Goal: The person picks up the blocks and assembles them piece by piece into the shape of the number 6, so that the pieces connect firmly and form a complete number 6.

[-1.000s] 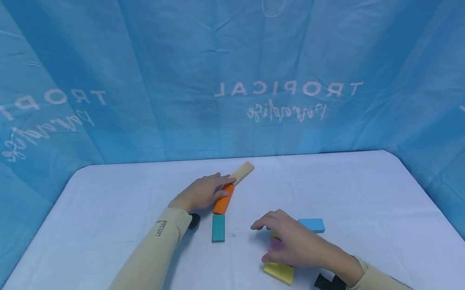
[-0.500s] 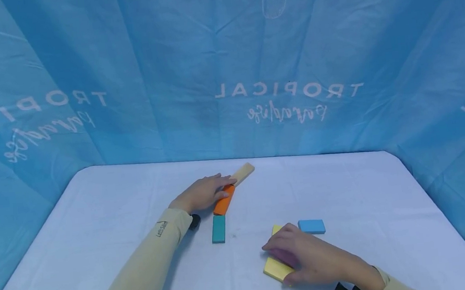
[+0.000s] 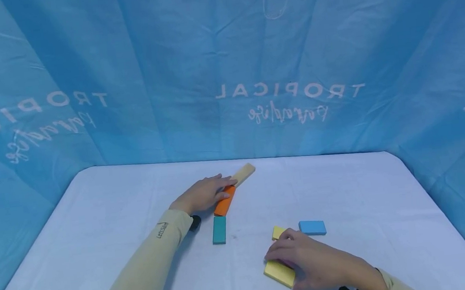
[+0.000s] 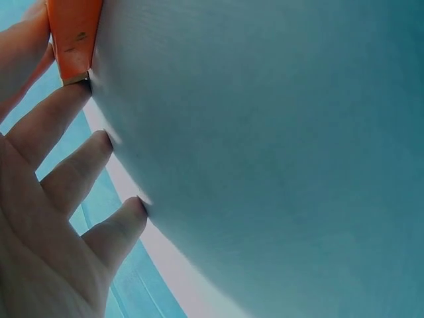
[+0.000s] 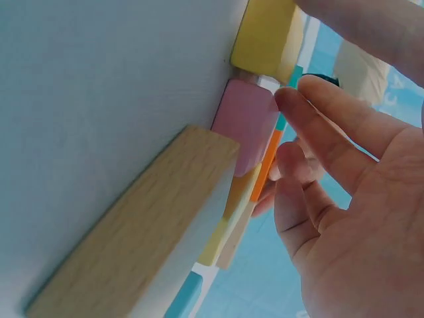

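My left hand [image 3: 203, 194] reaches to the far middle of the table, fingers outstretched, resting on the orange block [image 3: 224, 202] and the near end of a plain wooden block [image 3: 243, 174]. In the left wrist view its fingertips touch the tabletop beside the orange block [image 4: 74, 40]. A teal block [image 3: 219, 230] lies at the orange one's near end. My right hand [image 3: 315, 260] has thumb and bent fingers at either side of a yellow block [image 3: 279, 273], pinching it. Close by, a pink block [image 5: 245, 122] shows in the right wrist view, mostly covered by that hand from above.
A second yellow block [image 3: 278, 232] lies just beyond the right hand, with a light blue block [image 3: 312, 228] to its right. Another plain wooden block [image 5: 139, 225] is near in the right wrist view. A blue curtain [image 3: 225, 71] hangs behind the white table [image 3: 345, 185].
My right hand has come down and toward me, its thumb and fingers closing about the near yellow block, which has shifted slightly. The left hand stays in place.
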A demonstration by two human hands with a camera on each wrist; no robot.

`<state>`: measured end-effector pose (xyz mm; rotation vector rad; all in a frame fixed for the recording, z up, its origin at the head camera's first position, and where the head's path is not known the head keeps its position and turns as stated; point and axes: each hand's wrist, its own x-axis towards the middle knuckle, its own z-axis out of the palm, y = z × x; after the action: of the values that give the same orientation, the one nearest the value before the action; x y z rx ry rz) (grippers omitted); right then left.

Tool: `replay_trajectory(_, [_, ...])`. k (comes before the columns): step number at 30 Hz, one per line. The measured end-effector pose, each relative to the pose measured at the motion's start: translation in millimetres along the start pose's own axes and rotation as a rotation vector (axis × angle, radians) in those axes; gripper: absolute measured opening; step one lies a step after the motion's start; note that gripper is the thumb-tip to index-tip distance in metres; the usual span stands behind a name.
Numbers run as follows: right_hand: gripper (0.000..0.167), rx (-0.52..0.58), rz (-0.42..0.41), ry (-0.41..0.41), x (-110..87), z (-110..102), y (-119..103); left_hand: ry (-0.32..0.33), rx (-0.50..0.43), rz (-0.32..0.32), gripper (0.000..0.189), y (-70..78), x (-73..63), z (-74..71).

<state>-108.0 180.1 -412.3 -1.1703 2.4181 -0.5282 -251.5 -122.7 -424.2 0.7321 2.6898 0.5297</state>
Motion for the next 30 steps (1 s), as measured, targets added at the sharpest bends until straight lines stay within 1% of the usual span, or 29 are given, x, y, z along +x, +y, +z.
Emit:
replay_trajectory(4, [0.067, -0.063, -0.047, 0.003, 1.0, -0.7, -2.2, 0.004, 0.002, 0.002, 0.051, -1.0, 0.4, -0.4])
replay_trajectory(7, [0.065, -0.087, -0.06, 0.004, 1.6, -1.5, -3.6, 0.005, 0.001, 0.003, 0.051, -1.6, 0.4, -0.5])
replay_trajectory(12, [0.063, -0.085, -0.04, -0.015, 3.6, -2.0, -5.4, -0.003, 0.002, -0.002, 0.051, -0.7, -0.2, -1.8])
replay_trajectory(19, [0.063, -0.068, -0.004, -0.036, 6.0, -0.9, -5.8, 0.007, -0.019, -0.008, 0.051, 1.3, 1.0, -0.6])
replay_trajectory(26, [0.061, -0.069, -0.062, -0.006, 5.8, 2.1, -4.0, 0.017, -0.004, 0.002, 0.051, -1.9, 1.1, 3.6])
replay_trajectory(30, [0.062, -0.063, -0.075, 0.014, 6.8, 2.3, -3.6, 0.019, 0.0, 0.006, 0.051, -3.0, 2.2, 4.2])
